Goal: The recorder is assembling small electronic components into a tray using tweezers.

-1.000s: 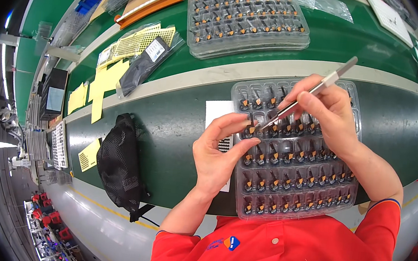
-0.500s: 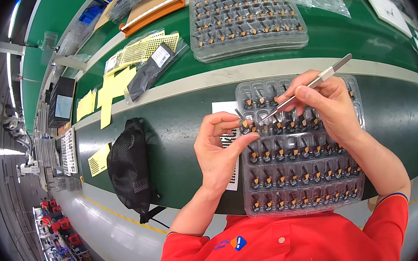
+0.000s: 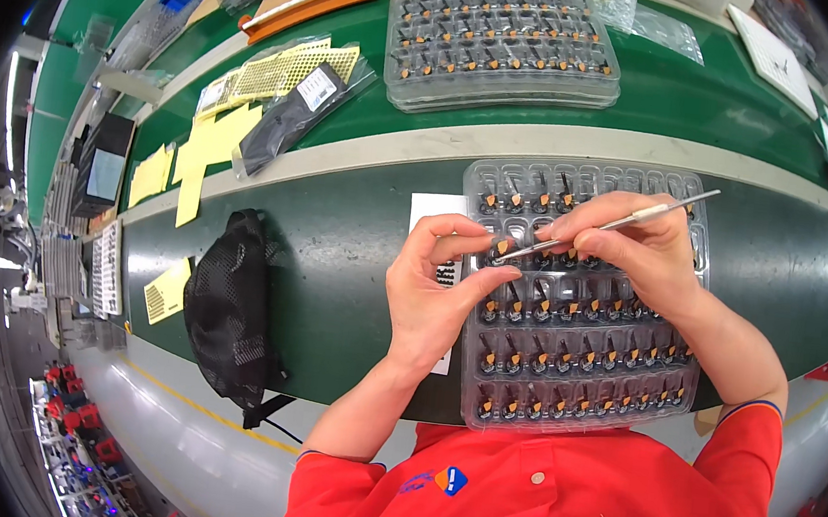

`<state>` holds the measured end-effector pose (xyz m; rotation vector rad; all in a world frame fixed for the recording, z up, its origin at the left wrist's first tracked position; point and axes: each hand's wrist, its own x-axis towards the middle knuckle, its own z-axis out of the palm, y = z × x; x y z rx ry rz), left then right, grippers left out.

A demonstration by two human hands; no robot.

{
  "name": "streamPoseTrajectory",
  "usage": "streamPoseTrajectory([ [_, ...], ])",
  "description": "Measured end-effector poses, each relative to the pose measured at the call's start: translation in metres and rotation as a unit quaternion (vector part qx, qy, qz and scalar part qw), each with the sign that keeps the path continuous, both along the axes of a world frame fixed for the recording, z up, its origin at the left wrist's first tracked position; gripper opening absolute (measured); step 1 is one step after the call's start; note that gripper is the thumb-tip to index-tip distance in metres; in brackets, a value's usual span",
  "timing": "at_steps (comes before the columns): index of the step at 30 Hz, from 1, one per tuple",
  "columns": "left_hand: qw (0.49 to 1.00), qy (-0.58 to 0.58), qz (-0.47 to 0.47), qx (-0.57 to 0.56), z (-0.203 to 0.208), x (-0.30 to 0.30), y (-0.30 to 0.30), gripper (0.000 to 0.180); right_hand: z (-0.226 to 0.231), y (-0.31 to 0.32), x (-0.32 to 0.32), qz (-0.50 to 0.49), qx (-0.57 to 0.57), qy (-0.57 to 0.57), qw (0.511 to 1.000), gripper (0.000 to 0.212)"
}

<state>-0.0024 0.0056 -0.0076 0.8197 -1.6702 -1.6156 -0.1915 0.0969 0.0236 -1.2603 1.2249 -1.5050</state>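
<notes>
My right hand (image 3: 625,244) grips a pair of metal tweezers (image 3: 653,212) between thumb and fingers. Their tips slant down leftward, at a small black part with an orange piece (image 3: 503,247) near the left edge of a clear plastic tray (image 3: 572,431). Around this part curve the thumb and index finger of my left hand (image 3: 431,285), with a gap between their tips; whether they touch it I cannot tell. Rows of similar black-and-orange parts stand in the tray's pockets. Some pockets in the upper rows are hidden under my right hand.
Beyond a pale ledge (image 3: 365,149) lie stacked trays of like parts (image 3: 499,95), yellow sheets (image 3: 216,140) and a black bagged packet (image 3: 293,117). A black mesh item (image 3: 230,311) rests left on the bench. A white sheet (image 3: 431,205) lies under my left hand.
The tweezers have swung flatter and their tips have moved left and down to the part between my left fingers. My right hand is lower. The whole view has shifted slightly.
</notes>
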Motion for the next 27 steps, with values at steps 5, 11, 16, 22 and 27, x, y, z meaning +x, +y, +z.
streamPoseTrajectory([
  [5, 1.0, -0.007, -0.016, -0.02, -0.0009, 0.0015, -0.0015, 0.043, 0.0001, 0.0007, 0.0004, 0.002, 0.018, -0.002, 1.0, 0.012],
  [11, 1.0, -0.001, -0.018, 0.008, 0.0037, 0.0021, -0.0008, 0.041, 0.0003, 0.0001, 0.0001, 0.0, 0.03, -0.015, 0.999, 0.011],
  [16, 0.999, 0.011, -0.021, 0.024, 0.0036, 0.0022, -0.0004, 0.04, 0.0007, 0.0, -0.0002, -0.004, 0.032, -0.006, 0.999, 0.01],
  [22, 0.999, 0.015, -0.022, 0.034, 0.0042, 0.0022, -0.0007, 0.038, 0.0012, 0.0001, -0.0026, -0.018, 0.041, -0.021, 0.999, 0.012],
  [27, 0.999, 0.012, -0.022, 0.045, 0.002, 0.0031, -0.0013, 0.038, 0.0019, -0.0001, -0.0019, -0.021, 0.042, -0.018, 0.999, 0.013],
])
